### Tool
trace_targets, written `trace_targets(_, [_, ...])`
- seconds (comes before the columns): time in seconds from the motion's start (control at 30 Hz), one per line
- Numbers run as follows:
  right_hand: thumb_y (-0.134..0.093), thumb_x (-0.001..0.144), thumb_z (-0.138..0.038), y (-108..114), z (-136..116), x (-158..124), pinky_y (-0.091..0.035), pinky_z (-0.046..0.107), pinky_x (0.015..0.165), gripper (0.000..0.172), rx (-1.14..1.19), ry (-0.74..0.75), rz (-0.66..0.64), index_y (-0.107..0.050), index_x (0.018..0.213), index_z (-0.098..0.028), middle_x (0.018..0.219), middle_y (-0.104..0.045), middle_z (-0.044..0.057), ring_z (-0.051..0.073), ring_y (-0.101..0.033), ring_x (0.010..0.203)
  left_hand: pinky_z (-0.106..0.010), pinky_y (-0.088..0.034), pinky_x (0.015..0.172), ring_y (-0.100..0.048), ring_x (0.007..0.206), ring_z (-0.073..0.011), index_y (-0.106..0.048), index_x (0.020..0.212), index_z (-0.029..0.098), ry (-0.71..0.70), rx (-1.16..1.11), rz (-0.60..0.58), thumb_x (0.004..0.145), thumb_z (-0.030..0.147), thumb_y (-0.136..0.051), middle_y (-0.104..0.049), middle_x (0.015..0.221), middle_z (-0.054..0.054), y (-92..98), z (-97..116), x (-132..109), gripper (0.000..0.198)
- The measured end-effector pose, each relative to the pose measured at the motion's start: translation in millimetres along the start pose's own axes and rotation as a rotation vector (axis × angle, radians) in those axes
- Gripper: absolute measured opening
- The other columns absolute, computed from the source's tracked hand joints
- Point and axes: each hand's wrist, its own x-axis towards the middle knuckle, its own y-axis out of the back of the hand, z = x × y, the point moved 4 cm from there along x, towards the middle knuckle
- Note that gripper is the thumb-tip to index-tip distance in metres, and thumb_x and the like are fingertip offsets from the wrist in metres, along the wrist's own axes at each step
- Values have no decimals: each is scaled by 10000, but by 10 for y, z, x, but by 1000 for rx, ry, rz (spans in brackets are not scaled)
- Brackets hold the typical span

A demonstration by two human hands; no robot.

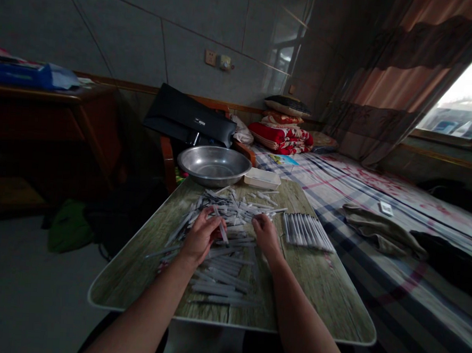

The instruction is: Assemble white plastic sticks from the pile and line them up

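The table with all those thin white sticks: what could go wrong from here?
The right hand is close to the neat row of sticks, so a sideways brush might knock it crooked. Some loose sticks lie near the close edge of the table and could roll off if nudged. The metal bowl sits at the far end, where a bump to the table might shift it.

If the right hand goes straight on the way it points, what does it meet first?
Likely the loose tubes on the table, just ahead of the right hand; its height is unclear, so it might pass over them.
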Motion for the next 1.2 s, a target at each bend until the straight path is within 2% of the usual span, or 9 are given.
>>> trace_targets(0.1, [-600, 716, -349, -65, -4, -24, -316, 221, 484, 208, 457, -134, -53, -560, 852, -195, 619, -459, -58, 96, -381, 498, -209, -496, 534, -584, 535, -104, -497, 1071, 214, 78, 40, -124, 739, 293, -714, -623, 673, 29, -65, -36, -50, 405])
trace_targets(0.17, [-638, 687, -317, -102, -53, -50, -299, 206, 470, 237, 713, -204, -135, -558, 877, -199, 599, -430, -69, 87, -373, 493, -184, -446, 480, -526, 480, -82, -506, 1081, 202, 166, 54, -223, 768, 280, -674, -583, 637, 36, -100, -76, -84, 364])
trace_targets(0.3, [-657, 706, -264, -116, -170, -100, -257, 188, 442, 199, 952, -250, -268, -552, 863, -202, 554, -432, -69, 82, -380, 482, -152, -305, 379, -380, 386, -46, -518, 1124, 178, 337, 82, -406, 793, 264, -620, -507, 576, 55, -155, -161, -143, 357])
trace_targets(0.47, [-650, 727, -235, -127, -234, -135, -245, 185, 427, 155, 992, -228, -345, -560, 848, -197, 504, -451, -66, 80, -368, 450, -161, -308, 366, -358, 366, -42, -481, 1187, 189, 373, 191, -478, 819, 298, -599, -495, 592, 64, -182, -226, -170, 402])
trace_targets(0.77, [-650, 741, -241, -114, -247, -140, -239, 188, 427, 139, 981, -188, -360, -573, 846, -193, 505, -463, -65, 72, -359, 432, -135, -234, 364, -288, 365, -16, -465, 1178, 208, 377, 264, -444, 811, 328, -607, -480, 610, 76, -196, -219, -192, 411])
trace_targets(0.93, [-672, 726, -258, -136, -289, -158, -230, 190, 428, 157, 945, -197, -405, -574, 819, -180, 504, -453, -70, 59, -340, 419, -130, -184, 349, -297, 361, -13, -501, 986, 181, 402, 300, -374, 766, 312, -611, -529, 616, 51, -186, -236, -190, 279])
trace_targets(1.03, [-655, 770, -328, -152, -328, -176, -220, 193, 418, 175, 963, -217, -418, -573, 812, -179, 485, -440, -69, 61, -324, 403, -136, -189, 343, -306, 362, -12, -511, 870, 162, 373, 354, -337, 743, 331, -620, -523, 601, 46, -194, -221, -189, 238])
trace_targets(1.2, [-595, 833, -436, -201, -328, -190, -211, 195, 397, 260, 972, -215, -396, -583, 805, -177, 448, -420, -70, 64, -295, 373, -151, -206, 355, -323, 365, -27, -542, 935, 167, 295, 505, -335, 762, 429, -619, -483, 578, 72, -221, -206, -197, 324])
